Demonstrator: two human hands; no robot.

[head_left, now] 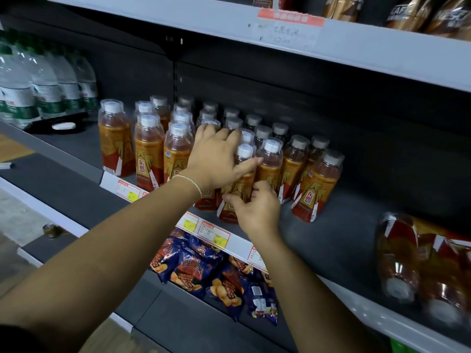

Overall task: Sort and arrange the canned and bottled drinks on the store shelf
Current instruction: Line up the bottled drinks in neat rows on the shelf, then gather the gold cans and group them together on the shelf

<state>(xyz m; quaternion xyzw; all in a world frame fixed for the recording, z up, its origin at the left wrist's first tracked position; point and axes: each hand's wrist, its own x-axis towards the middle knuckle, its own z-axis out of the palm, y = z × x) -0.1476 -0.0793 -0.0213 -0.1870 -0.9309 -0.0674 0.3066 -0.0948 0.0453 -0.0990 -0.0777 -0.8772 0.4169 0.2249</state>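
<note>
Bottle [239,187] at shelf [344,225] front edge, gripped low by curled right hand [257,210], steadied up top by spread-flat left hand [216,159]. Probably needed sliding upright, label forward, no knocking neighbours [270,159] lol.

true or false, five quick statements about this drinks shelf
1. The right hand grips a front bottle low down. True.
2. The water bottles stand right of the orange bottles. False: they stand at the far left.
3. Snack bags lie on the shelf below. True.
4. Every orange bottle stands upright. False: the bottles at far right lie on their sides.
5. The left hand hangs clear of the shelf. False: it lies over the orange bottles.
</note>
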